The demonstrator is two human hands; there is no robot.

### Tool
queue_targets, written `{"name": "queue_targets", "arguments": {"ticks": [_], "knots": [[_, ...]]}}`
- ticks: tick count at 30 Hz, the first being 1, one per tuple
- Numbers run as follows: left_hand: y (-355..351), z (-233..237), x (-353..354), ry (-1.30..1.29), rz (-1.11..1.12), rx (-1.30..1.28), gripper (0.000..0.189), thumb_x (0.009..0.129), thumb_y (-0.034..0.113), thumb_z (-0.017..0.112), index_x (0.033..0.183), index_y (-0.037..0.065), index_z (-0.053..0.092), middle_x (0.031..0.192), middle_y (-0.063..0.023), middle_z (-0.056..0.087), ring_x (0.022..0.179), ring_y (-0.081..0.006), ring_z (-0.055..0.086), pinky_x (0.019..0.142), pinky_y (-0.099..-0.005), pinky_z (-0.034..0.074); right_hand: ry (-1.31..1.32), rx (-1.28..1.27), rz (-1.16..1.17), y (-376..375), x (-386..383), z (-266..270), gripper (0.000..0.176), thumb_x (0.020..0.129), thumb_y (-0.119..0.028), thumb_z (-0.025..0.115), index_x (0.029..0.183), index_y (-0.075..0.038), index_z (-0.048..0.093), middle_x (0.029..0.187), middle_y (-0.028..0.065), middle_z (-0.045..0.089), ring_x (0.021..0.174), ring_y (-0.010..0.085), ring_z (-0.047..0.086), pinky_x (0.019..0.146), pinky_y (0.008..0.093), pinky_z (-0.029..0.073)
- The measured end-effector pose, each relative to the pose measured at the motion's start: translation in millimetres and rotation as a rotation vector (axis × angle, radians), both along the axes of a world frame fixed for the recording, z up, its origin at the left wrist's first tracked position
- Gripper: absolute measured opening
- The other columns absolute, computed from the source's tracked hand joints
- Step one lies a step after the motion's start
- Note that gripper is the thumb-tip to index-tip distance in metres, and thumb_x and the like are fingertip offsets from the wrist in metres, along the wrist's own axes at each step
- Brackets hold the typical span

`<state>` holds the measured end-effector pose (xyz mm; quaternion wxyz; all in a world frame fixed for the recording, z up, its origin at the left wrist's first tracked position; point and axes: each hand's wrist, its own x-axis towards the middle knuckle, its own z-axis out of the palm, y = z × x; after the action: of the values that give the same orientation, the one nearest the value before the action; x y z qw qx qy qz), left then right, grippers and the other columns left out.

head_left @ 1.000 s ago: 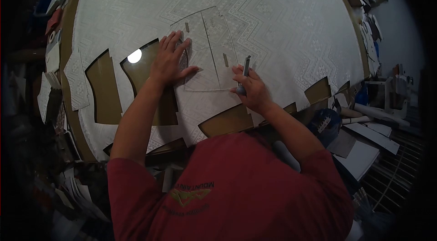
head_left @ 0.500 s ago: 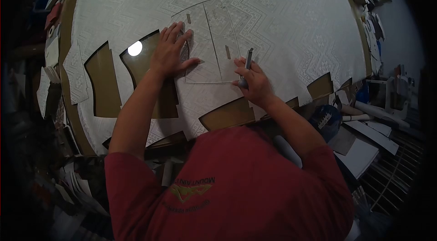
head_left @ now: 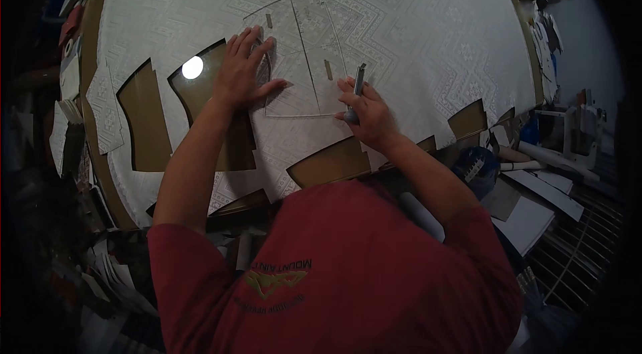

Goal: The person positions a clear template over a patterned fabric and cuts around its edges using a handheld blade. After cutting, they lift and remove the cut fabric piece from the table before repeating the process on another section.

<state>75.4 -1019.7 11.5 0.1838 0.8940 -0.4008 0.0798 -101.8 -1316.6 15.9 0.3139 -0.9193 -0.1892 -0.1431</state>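
A clear template [head_left: 284, 103] with dark guide lines lies flat on white patterned material [head_left: 401, 13]. My left hand [head_left: 239, 73] presses on the template's left side, fingers spread and thumb stretched to the right. At its lower right edge, my right hand [head_left: 369, 113] is closed around a grey metal utility knife [head_left: 358, 83]. The knife's upper end points away from me; its lower tip is hidden by the hand. Right fingertips touch or nearly touch the template edge.
Curved cut-outs [head_left: 147, 126] in the material show the brown tabletop to the left and along the near edge. A loose cut piece [head_left: 105, 106] lies far left. White boards [head_left: 525, 220] and a wire rack [head_left: 582, 253] stand at lower right.
The whole view has shifted slightly, so everything sits a little further left and up. Both hands keep nearly the same places on the template.
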Motion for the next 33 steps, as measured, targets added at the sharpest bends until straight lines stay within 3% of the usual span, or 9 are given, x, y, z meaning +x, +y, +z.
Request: {"name": "queue_targets", "arguments": {"ticks": [13,26,29,31,32,33], "knots": [[1,-2,0,0.012,-0.012,-0.001,0.090,0.082,0.065,0.079,0.149,0.009,0.057,0.161,-0.0251,0.042,0.153,-0.0437,0.035,0.128,-0.0574,0.024,-0.003,0.007,-0.009,-1,-2,0,0.048,0.082,-0.012,0.087,0.120,-0.006,0.060,0.142,0.0165,0.067,0.135,0.0428,0.059,0.110,0.0500,0.051],[0,-3,-9,0.050,0.040,-0.090,0.092,0.085,0.063,0.077,0.151,0.006,0.048,0.162,-0.0315,0.035,0.152,-0.0507,0.032,0.127,-0.0578,0.025,0.014,0.019,-0.004,4,-7,5,0.047,0.082,-0.010,0.085,0.120,-0.004,0.059,0.142,0.0243,0.064,0.129,0.0479,0.060,0.107,0.0526,0.051],[1,-4,-8,0.080,0.045,-0.193,0.085,0.088,0.056,0.077,0.151,0.005,0.050,0.163,-0.0316,0.034,0.153,-0.0506,0.030,0.128,-0.0568,0.025,-0.030,0.016,-0.004,2,-5,-3,0.047,0.082,-0.008,0.084,0.121,-0.004,0.058,0.142,0.0271,0.063,0.127,0.0479,0.062,0.105,0.0522,0.052],[-3,-6,-20,-0.048,0.094,-0.355,0.067,0.090,0.043,0.080,0.141,0.005,0.058,0.154,-0.0286,0.047,0.144,-0.0474,0.044,0.122,-0.0534,0.037,-0.040,-0.013,0.024,1,-1,-7,0.047,0.082,-0.007,0.083,0.121,-0.004,0.057,0.142,0.0284,0.062,0.125,0.0478,0.063,0.103,0.0519,0.053],[-6,-10,-35,-0.015,0.121,-0.375,0.067,0.090,0.043,0.080,0.141,0.005,0.058,0.154,-0.0286,0.047,0.144,-0.0474,0.044,0.122,-0.0534,0.037,-0.024,-0.012,0.001,-1,0,-9,0.046,0.083,-0.005,0.082,0.121,-0.003,0.057,0.142,0.0283,0.062,0.123,0.0477,0.064,0.102,0.0515,0.053],[-6,0,-53,-0.006,0.094,-0.492,0.055,0.090,0.037,0.080,0.132,0.006,0.063,0.140,-0.0251,0.057,0.131,-0.0437,0.054,0.112,-0.0500,0.045,0.002,-0.007,-0.024,0,-6,-7,0.044,0.083,-0.004,0.081,0.121,-0.003,0.057,0.142,0.0281,0.062,0.121,0.0476,0.065,0.100,0.0511,0.054]]}}
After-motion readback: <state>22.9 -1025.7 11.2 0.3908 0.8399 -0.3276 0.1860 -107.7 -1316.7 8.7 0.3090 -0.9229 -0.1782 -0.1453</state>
